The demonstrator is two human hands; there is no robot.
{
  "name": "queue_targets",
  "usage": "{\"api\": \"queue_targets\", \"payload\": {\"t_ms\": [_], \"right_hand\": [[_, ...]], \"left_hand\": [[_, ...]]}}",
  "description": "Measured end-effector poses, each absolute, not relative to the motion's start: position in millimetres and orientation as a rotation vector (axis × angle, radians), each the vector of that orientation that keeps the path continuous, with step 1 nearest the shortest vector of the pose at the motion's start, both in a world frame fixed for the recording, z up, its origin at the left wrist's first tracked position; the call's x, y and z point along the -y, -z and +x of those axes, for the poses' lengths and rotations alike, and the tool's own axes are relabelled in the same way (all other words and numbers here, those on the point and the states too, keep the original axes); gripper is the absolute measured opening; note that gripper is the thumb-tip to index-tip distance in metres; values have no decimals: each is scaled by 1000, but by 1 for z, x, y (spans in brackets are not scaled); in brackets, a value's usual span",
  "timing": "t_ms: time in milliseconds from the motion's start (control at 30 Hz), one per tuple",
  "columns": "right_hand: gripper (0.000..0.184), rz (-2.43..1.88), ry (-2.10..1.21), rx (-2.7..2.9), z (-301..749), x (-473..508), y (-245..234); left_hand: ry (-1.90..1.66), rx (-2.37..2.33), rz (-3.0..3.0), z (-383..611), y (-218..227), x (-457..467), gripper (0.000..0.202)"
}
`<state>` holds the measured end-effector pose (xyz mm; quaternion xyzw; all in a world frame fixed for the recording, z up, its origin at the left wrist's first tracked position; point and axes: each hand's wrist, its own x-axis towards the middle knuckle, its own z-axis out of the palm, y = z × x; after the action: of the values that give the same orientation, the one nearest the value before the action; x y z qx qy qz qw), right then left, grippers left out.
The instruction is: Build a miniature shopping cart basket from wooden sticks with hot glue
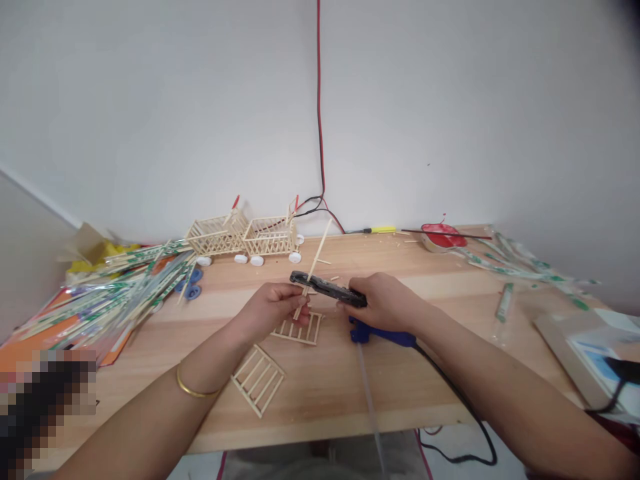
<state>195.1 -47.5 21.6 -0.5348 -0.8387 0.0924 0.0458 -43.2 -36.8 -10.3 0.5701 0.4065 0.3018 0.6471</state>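
My left hand (280,305) pinches a thin wooden stick (320,248) near its lower end; the stick slants up and away to the right. In my right hand (385,300) is a long black hand tool (327,287), perhaps pliers, its far end lying across the stick just above my left fingertips. Whether its jaws are closed on the wood I cannot tell. Below my hands, one small ladder-like stick panel (300,331) lies partly behind my left fingers, and another stick panel (259,380) lies nearer. A blue glue gun (385,335) with a clear glue stick (367,393) rests under my right hand.
Two wheeled stick carts (217,237) stand at the back. Wrapped sticks (115,293) heap at left beside blue wheels (191,290). At back right sits a red-lined dish (443,239) with a dark rod across it. Plastic wrappers (540,270) and a cardboard piece (565,360) lie right.
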Motion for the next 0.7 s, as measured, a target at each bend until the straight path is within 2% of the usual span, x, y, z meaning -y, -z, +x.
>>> {"api": "queue_targets", "payload": {"t_ms": [367,700], "right_hand": [[29,-1613,-120,2578,194,45,-17],[39,-1589,-177,2697,189,32,-25]], "left_hand": [[-729,-952,1426,-41,-6,41,26],[-740,-969,1167,-41,2,39,30]]}}
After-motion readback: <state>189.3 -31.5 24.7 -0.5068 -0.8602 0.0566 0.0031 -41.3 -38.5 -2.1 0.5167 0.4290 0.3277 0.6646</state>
